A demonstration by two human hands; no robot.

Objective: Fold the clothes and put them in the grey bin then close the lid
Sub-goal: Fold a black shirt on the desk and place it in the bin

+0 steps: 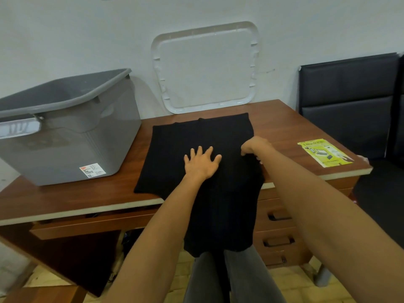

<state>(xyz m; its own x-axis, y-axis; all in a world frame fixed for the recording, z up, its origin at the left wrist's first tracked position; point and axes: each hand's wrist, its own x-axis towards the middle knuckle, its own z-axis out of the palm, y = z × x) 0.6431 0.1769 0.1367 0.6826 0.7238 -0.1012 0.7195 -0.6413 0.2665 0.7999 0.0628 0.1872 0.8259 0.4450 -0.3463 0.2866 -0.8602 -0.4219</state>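
A black garment (175,154) lies spread on the wooden desk (282,125), its lower part hanging over the front edge. My left hand (202,164) presses flat on its middle with fingers spread. My right hand (254,148) pinches a fold of the garment's right side, fingers curled into the cloth. The grey bin (65,132) stands open on the desk's left. Its white lid (207,68) leans upright against the wall behind the desk.
A yellow leaflet (324,153) lies near the desk's right corner. A dark padded chair (349,99) stands to the right. Drawers (279,228) sit under the desk's right side. My legs are below the hanging cloth.
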